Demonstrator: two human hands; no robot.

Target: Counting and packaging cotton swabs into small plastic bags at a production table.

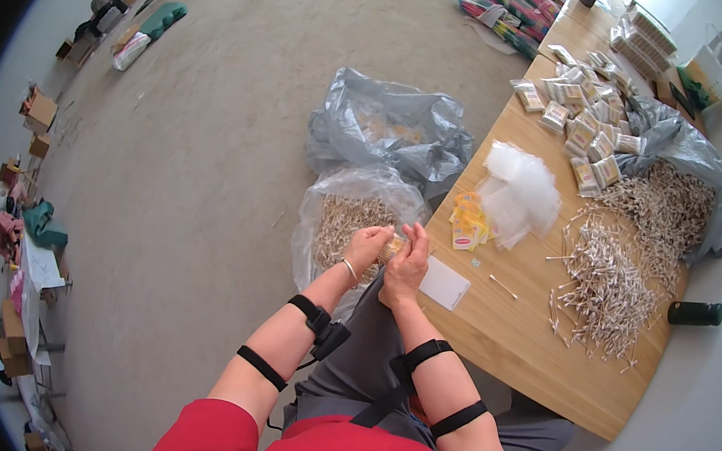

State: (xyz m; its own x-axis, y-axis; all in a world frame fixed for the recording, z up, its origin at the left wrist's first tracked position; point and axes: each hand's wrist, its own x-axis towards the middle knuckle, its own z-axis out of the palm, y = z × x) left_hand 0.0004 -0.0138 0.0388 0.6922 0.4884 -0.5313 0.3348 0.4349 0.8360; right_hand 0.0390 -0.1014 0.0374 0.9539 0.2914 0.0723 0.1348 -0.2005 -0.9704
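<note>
Just off the left edge of the table (525,361), a small packet (392,247) is held between the left hand (366,249) and the right hand (408,263). Both hands grasp it: the left pinches its left side with bent fingers, and the right steadies the other side, fingers pointing away from the body. Its long axis seems to run slantwise between the palms, but fingers cover too much to be sure.

The right hand is the nearer one to the table. Just beyond it lie the white card (444,284) and the yellow labels (467,223), with the clear sleeves (520,196) farther up and to the right. The swab pile (610,290) is well apart, across the tabletop. The left hand is nearer the clear bag (385,180) of swabs, which sits lower down, beside the table.
</note>
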